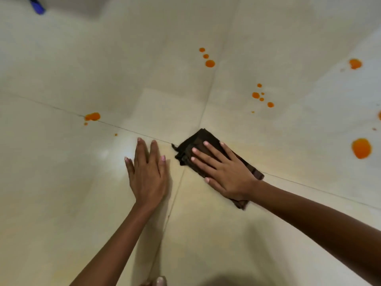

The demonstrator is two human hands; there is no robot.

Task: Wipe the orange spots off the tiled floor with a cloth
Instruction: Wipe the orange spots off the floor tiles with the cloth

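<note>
Fingers [208, 156] of my right hand [226, 174] lie straight and spread, palm flat, pressing down on the dark brown cloth [198, 139]. The cloth is folded into a thick pad on the tiled floor [61, 203], right over the crossing of two grout lines [127, 130]. Its frayed corner pokes out towards my left hand [147, 174]. That hand rests flat on the tile just beside the cloth, not touching it. Its fingers are straight and close together, and it holds nothing.

The orange spots [209, 63] all lie apart from the cloth, with glossy tile between. A row of three sits well beyond it, past the far tile joint. A scattered cluster [256, 95] of small drops lies beyond and to the right. A large blot [361, 148] sits far right, level with the cloth, and a paler blot [355, 63] lies farther off on that side. To the left, beyond my left hand, a smear [92, 116] sits on the grout line with a few tiny drops near it. In the far left corner a blue thing [37, 6] is cut off by the edge; I cannot tell what it is.
</note>
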